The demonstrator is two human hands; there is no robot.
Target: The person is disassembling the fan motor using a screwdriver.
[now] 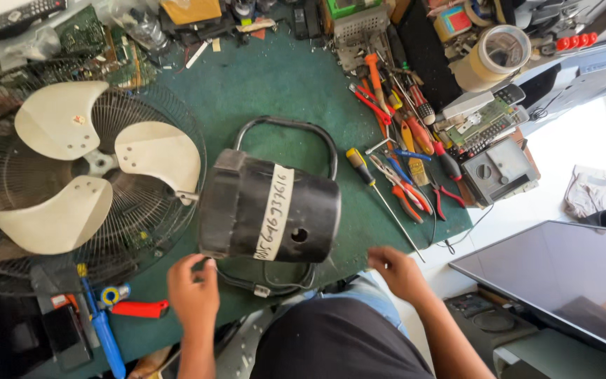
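Two hands work at the near edge of our green felt-covered desk point(275, 77), which is crowded w/ gear; beyond its right edge we see pale floor, a crumpled grey cloth point(589, 191) and a dark flat screen panel point(562, 274) lying low at right.

Centre of the desk: a black cylindrical motor housing point(268, 207) on its side, resting on a black looped metal frame point(285, 130). A white paper strip label point(275, 212) w/ blue handwriting runs across the cylinder, top to bottom. Left of it, touching its end, a round wire fan guard point(8, 105) w/ three cream plastic blades point(117, 158).

Right of the housing: a yellow-handled screwdriver point(376, 193), then a heap of red- and orange-handled pliers and drivers point(405, 133). Far right: a grey box meter point(503, 168), a green circuit board point(482, 123), a roll of tan tape point(492, 56). Top left: a black remote control point(22, 17). Near left: a blue-handled tool point(103, 330) and a red plastic handle point(138, 309).

Our left hand point(192, 291) sits just below the housing's lower left corner, fingers curled loosely, fingertips at the frame's lower loop; can't tell if it grips anything. Our right hand point(398, 270) is well apart, at the desk's near-right edge, fingers loosely bent, holding nothing we can see.
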